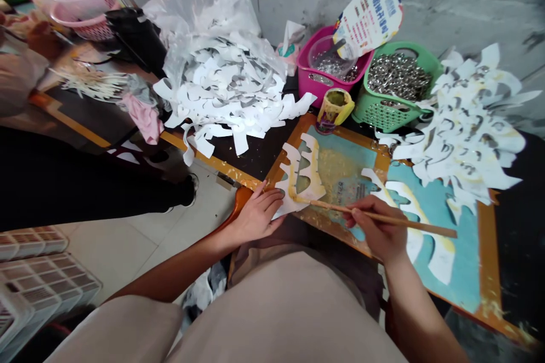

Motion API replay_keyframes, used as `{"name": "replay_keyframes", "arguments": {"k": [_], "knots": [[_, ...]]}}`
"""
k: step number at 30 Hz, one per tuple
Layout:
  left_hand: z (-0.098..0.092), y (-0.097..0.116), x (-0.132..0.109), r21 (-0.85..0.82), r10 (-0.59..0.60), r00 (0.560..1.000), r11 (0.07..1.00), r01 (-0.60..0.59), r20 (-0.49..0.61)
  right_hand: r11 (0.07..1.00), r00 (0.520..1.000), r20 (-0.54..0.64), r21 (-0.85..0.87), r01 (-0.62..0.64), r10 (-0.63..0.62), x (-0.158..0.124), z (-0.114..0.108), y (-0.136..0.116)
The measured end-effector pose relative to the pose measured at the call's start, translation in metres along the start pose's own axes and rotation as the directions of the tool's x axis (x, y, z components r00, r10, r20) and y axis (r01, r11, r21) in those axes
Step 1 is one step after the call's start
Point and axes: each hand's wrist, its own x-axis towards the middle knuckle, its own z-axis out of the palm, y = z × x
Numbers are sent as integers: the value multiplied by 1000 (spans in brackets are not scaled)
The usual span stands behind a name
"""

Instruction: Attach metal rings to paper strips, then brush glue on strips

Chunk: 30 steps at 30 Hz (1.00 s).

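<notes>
My right hand [380,230] is closed around a thin wooden brush [409,222]. Its tip touches the lower part of a white cut-out piece [314,173], where yellowish glue shows along the edges. My left hand [260,212] lies flat with fingers stretched over the lower left corner of that piece, which rests on a glue-smeared blue board [353,144]. Right of it, more white cut-outs [440,258] lie on a second blue area. A small glue-stained cup [333,110] stands behind the board.
A large heap of white cut-outs [234,85] spills from a plastic bag at the back. A pink basket [306,76] and a green basket [381,110] hold metal parts. Glued pieces [472,125] are piled at the right. Someone in black trousers [85,176] stands at the left.
</notes>
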Motion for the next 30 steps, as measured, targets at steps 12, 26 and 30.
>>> {"name": "replay_keyframes", "arguments": {"k": [12, 26, 30], "knots": [[-6, -4, 6, 3, 48, 996, 999, -49, 75, 999, 1000, 2, 50, 3, -4, 6, 1, -4], [-11, -5, 8, -68, 18, 988, 998, -8, 150, 982, 994, 106, 188, 2, -22, 15, -5, -1], [-12, -5, 9, -70, 19, 987, 998, -8, 160, 973, 999, -44, 230, -3, 14, 18, -5, 3]]}}
